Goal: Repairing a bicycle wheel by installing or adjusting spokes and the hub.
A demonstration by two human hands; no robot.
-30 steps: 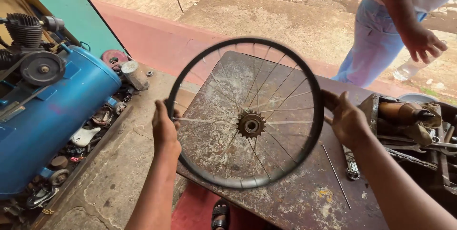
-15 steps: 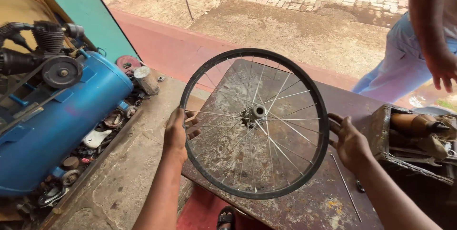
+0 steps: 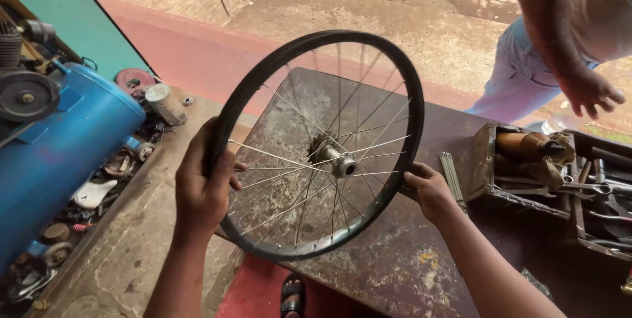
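Two hands: both grip the wheel (image 3: 316,147)
Left hand (image 3: 201,189): closed on the rim's left side
Right hand (image 3: 431,189): closed on the rim's right side
Wheel: tilted above the table (image 3: 395,265), near its left edge
Progress: wheel bare, no tyre; toolbox (image 3: 559,180) untouched

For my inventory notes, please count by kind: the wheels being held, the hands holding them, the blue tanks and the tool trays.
Wheel: 1
Hands on its rim: 2, left hand and right hand
Blue tank: 1
Tool tray: 1
Total: 5
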